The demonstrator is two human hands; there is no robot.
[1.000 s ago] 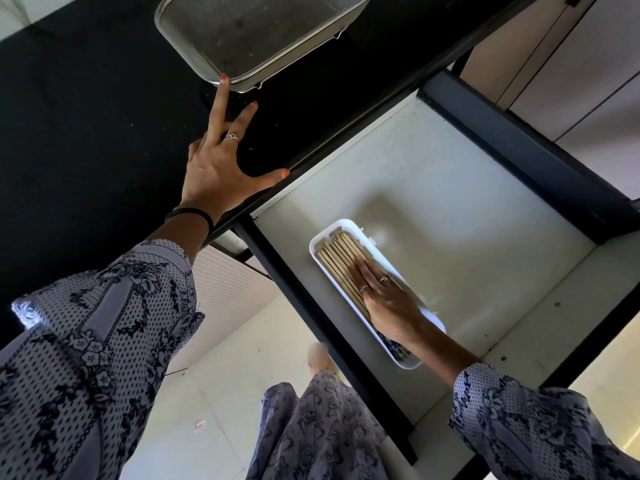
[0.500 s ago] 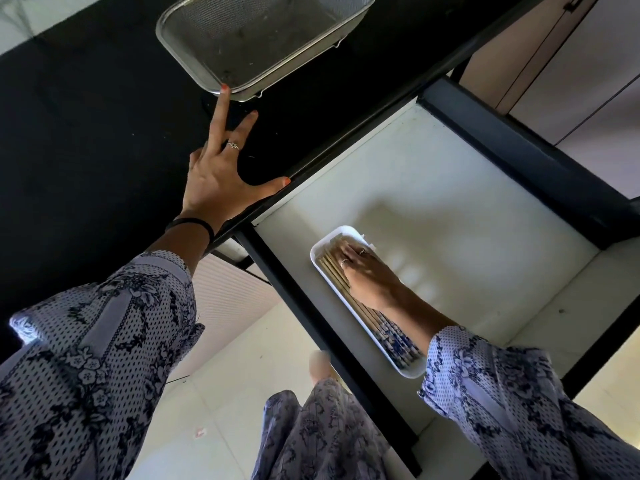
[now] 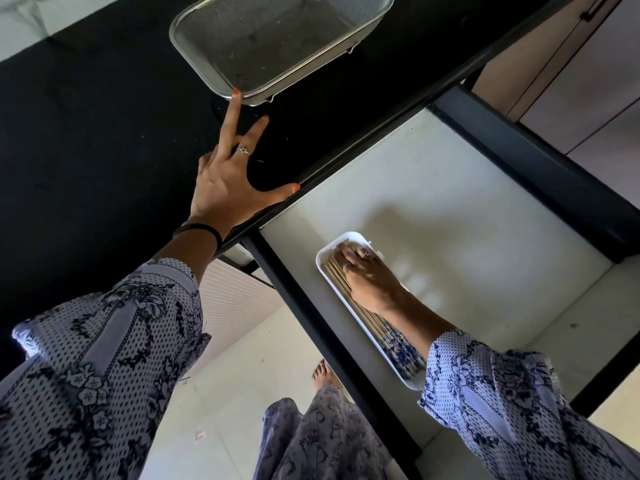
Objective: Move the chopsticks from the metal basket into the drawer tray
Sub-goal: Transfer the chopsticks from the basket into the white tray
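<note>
Black countertop [image 3: 86, 133] carries the metal basket [image 3: 277, 39], its rim touched by the spread, empty left hand [image 3: 228, 188], while below the basket the flat right hand [image 3: 370, 278] presses chopsticks [image 3: 337, 277] in the drawer tray [image 3: 323, 258].

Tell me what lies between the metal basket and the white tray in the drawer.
In the head view, between the metal basket and the white tray lie bare black counter, its front edge, then bare pale drawer floor.
</note>
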